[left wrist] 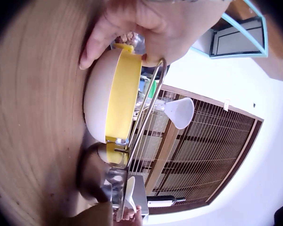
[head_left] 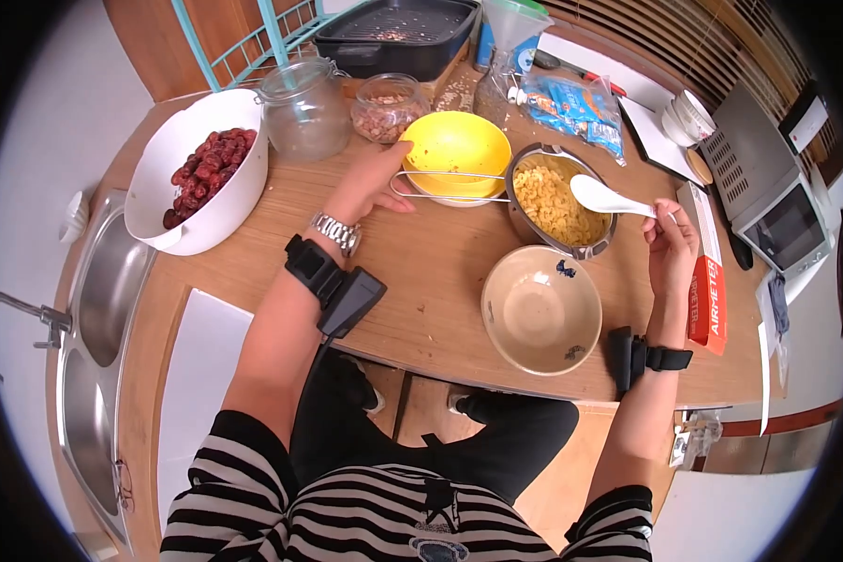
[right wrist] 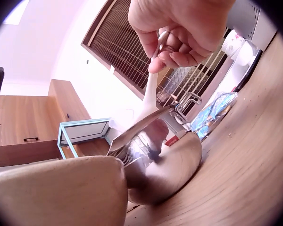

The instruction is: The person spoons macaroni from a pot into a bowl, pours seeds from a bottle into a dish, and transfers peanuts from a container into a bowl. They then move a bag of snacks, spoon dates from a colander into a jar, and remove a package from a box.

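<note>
My left hand (head_left: pixel 381 183) grips the left side of a yellow bowl (head_left: pixel 459 140), a finger at its rim and the thumb low along the near side. A whitish outer shell (left wrist: pixel 96 101) shows under the yellow band in the left wrist view. Over it runs the wire handle (left wrist: pixel 146 110) of a metal pot (head_left: pixel 526 217), its looped end at my left hand. Crumbly yellow food (head_left: pixel 554 208) fills that pot. My right hand (head_left: pixel 672 248) pinches the handle end of a white spoon (head_left: pixel 609 197), whose bowl is over the food. A beige bowl (head_left: pixel 539 309) stands nearer me.
At left are a white basin (head_left: pixel 150 211) of red dates (head_left: pixel 211 173) and a sink (head_left: pixel 112 300). Behind stand a glass jar (head_left: pixel 306 122), a jar of brownish pieces (head_left: pixel 389 112) and a black pan (head_left: pixel 398 42). A blue packet (head_left: pixel 571 108), red box (head_left: pixel 707 300) and microwave (head_left: pixel 777 215) are right.
</note>
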`<action>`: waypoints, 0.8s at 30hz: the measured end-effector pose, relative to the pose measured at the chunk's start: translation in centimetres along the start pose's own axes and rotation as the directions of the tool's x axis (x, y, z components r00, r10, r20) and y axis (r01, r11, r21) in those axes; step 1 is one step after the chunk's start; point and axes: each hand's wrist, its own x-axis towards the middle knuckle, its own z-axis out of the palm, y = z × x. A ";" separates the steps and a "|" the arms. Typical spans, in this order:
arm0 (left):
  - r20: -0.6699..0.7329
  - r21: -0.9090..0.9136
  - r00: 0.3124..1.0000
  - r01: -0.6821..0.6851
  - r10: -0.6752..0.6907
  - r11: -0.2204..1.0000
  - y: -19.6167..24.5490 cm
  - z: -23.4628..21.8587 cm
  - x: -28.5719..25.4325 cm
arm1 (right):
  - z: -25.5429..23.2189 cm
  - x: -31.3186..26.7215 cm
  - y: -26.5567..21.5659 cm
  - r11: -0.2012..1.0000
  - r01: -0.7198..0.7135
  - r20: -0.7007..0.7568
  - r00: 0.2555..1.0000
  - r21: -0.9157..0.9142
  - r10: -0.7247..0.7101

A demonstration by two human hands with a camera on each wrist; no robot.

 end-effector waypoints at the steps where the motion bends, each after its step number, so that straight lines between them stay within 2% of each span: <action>1: 0.112 -0.092 0.991 0.078 -0.068 0.993 0.1 0.1 -0.1 | 0.3 -0.1 -0.2 1.000 -0.011 0.000 1.000 -0.003 0.011; 2: 0.229 -0.174 0.966 0.166 -0.124 0.971 0.2 0.1 -0.1 | 0.3 -0.2 -0.2 1.000 -0.007 0.004 1.000 0.001 0.007; 6: 0.276 -0.045 0.942 0.208 -0.188 0.977 0.5 -0.2 0.1 | 0.8 -0.3 -0.2 1.000 -0.025 0.006 1.000 0.002 0.025; 9: 0.252 -0.057 0.951 0.201 -0.181 0.978 0.2 -1.4 -0.5 | 1.1 -0.4 -0.3 0.999 -0.040 0.006 0.999 -0.017 0.040; 12: 0.202 0.008 0.953 0.229 -0.226 0.973 0.8 -3.4 -2.3 | 1.0 -0.3 0.1 0.998 -0.040 0.031 0.999 -0.042 0.041; 18: 0.043 0.063 0.982 0.183 -0.186 0.981 0.7 -7.6 -5.6 | 1.6 -0.4 0.3 0.992 -0.092 0.112 0.989 -0.083 0.101; 23: -0.011 0.001 0.976 0.216 -0.216 0.976 0.0 -9.2 -6.8 | 2.1 -0.5 0.7 0.989 -0.088 0.196 0.974 -0.121 0.111; 24: -0.065 -0.009 0.975 0.214 -0.214 0.977 0.3 -8.9 -7.4 | 2.2 -0.6 0.7 0.989 -0.090 0.194 0.975 -0.121 0.113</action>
